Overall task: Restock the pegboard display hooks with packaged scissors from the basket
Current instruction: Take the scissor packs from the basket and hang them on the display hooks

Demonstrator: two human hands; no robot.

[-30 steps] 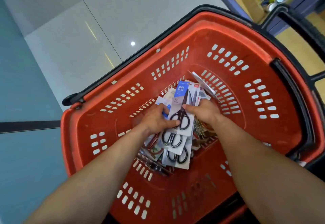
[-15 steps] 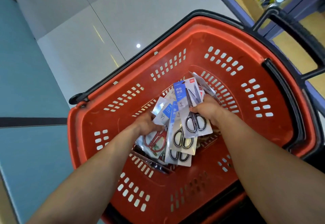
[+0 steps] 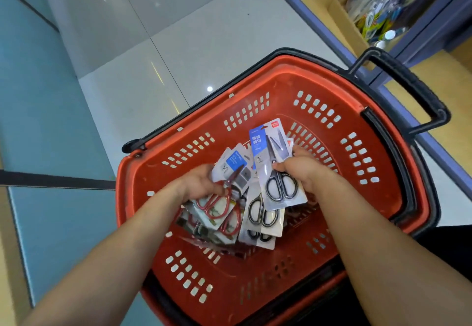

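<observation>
A red plastic basket (image 3: 378,162) with a black rim holds several carded scissors. My right hand (image 3: 298,169) pinches a pack of black-handled scissors (image 3: 275,169) with a blue and white card, tilted up out of the pile. My left hand (image 3: 201,183) grips packs of red-handled scissors (image 3: 219,204) at the pile's left side. More black-handled packs (image 3: 263,218) lie between and below the hands. The pegboard hooks are not in view.
The basket's black handle (image 3: 413,90) sticks up at the back right. A shelf unit with a blue frame (image 3: 339,42) and packaged goods (image 3: 380,16) runs along the right. Pale floor tiles (image 3: 127,44) and a teal strip lie to the left.
My right hand has raised the black-handled pack higher and to the right. My left hand has taken hold of the red-handled packs. The view has pulled back from the basket.
</observation>
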